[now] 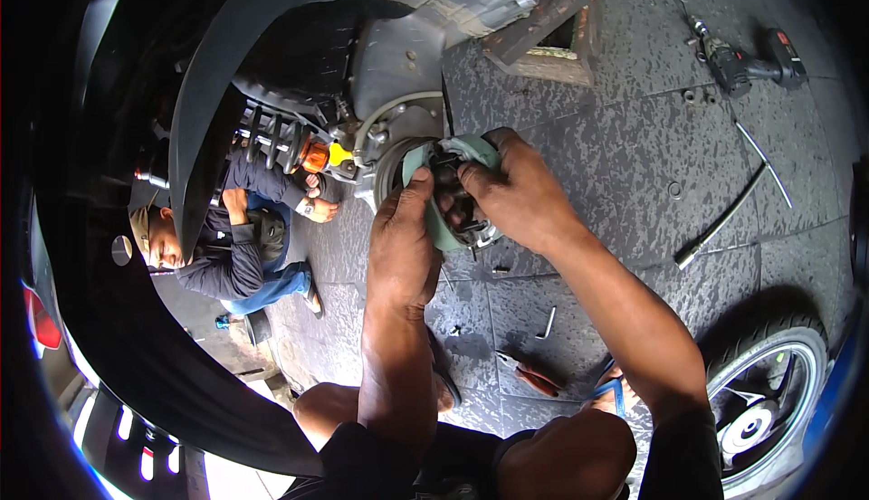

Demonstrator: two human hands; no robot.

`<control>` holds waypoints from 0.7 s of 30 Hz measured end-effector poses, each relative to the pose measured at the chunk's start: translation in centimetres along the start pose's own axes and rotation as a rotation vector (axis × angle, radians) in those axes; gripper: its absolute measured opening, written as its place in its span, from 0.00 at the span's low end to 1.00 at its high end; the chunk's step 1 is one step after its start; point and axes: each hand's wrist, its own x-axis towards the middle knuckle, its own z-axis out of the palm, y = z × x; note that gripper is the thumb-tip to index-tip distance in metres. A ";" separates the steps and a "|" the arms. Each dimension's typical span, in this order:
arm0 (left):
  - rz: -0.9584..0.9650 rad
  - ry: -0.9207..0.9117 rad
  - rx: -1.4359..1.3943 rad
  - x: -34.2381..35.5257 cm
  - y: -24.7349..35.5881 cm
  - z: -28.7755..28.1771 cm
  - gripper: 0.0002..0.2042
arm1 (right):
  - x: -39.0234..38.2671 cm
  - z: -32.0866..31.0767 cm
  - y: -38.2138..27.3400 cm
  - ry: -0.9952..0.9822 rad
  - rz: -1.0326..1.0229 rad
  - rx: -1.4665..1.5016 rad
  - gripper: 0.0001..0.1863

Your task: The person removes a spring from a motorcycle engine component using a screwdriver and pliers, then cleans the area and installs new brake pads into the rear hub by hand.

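Observation:
A pair of brake shoes [437, 228] with greenish linings sits at the motorcycle's rear axle housing [389, 167], in the middle of the view. My left hand [403, 242] grips the near left side of the shoes, its thumb pressed on the lining. On the opposite side, my right hand [527, 194] wraps its fingers over the other shoe, with the thumb pushed inward toward the centre. Dark metal parts show between the two shoes. Whether the shoes are fully seated there cannot be made out, as my fingers cover part of them.
Shock absorber [272, 138] and black fender [213, 75] crowd the left. A person [244, 260] crouches beyond. On the tiled floor lie pliers [534, 377], a hex key [547, 323], a long-handled wrench [720, 221] and a cordless impact driver [747, 66]. A wheel [797, 400] is at lower right.

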 end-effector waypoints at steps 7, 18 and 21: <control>0.040 -0.090 0.045 -0.3 0.5 0.4 0.16 | 0.2 -1.0 1.5 -0.170 -0.082 0.012 0.17; 0.061 0.059 0.067 -0.6 -0.1 0.3 0.14 | -1.1 0.4 1.6 0.065 -0.240 -0.114 0.17; 0.060 0.040 0.063 -0.4 -0.3 -0.2 0.14 | -1.8 1.3 0.4 0.120 -0.163 -0.205 0.16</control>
